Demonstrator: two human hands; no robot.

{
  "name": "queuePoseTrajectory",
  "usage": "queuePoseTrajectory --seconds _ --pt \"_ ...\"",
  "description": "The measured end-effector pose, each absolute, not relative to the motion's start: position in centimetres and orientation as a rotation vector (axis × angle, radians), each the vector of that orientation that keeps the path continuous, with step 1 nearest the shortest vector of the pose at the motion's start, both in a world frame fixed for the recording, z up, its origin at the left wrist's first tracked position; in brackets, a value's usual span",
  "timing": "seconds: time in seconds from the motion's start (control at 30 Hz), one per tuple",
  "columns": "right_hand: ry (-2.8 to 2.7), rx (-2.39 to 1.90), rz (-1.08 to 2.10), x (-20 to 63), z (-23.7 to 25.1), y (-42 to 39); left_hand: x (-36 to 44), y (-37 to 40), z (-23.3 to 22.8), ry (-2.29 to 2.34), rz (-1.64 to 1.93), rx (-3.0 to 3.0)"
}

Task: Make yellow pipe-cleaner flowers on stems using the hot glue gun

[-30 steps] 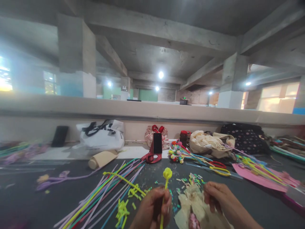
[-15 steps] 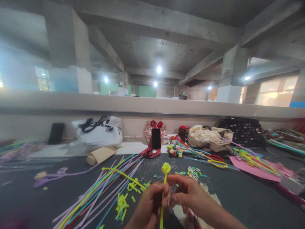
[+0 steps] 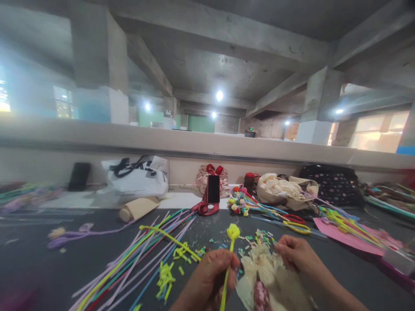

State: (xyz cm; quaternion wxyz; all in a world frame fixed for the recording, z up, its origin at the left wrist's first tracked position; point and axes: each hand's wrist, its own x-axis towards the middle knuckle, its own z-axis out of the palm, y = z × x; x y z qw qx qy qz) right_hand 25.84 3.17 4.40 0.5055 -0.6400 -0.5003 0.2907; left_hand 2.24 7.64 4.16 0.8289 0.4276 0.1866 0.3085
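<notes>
My left hand point(image 3: 212, 272) is closed around the stem of a yellow pipe-cleaner flower point(image 3: 233, 232), whose rounded head points up above the thumb. My right hand point(image 3: 296, 255) is apart from it, over the right edge of a crumpled cream sheet point(image 3: 249, 270). Its thumb and fingers are pressed together; whether they pinch anything is hidden. A pinkish-red patterned object point(image 3: 261, 296) lies on the sheet, its kind unclear. Left of my left hand are short yellow pipe-cleaner pieces point(image 3: 166, 274) and a bent yellow pipe cleaner point(image 3: 168, 238).
Long coloured pipe cleaners point(image 3: 129, 263) spread to the left. Ahead stand a phone point(image 3: 213, 188) on a red holder point(image 3: 207, 209) and a bunch of small flowers point(image 3: 239, 201). Yellow-handled scissors point(image 3: 296, 227), a pink sheet point(image 3: 340, 233) and a cloth bag point(image 3: 285, 190) are on the right.
My right hand has left the yellow flower and moved right, to the cream sheet's edge. My left hand keeps the stem, which now leans slightly right.
</notes>
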Motion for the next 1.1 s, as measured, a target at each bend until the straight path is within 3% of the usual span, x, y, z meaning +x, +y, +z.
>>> queuePoseTrajectory --seconds 0.43,0.73,0.93,1.1 --pt "-1.472 -1.456 0.603 25.0 5.3 1.5 2.4 6.3 5.0 0.426 0.731 1.059" --pt "-1.343 -1.327 1.036 21.1 5.6 0.4 0.0 6.6 3.2 0.396 0.528 1.148" --pt "-1.354 -0.99 1.32 17.8 7.1 -1.1 -1.9 5.0 3.4 0.453 0.401 1.202" --pt "-1.512 -1.078 1.305 16.3 7.4 -1.8 -2.2 4.3 3.3 0.505 0.339 1.283"
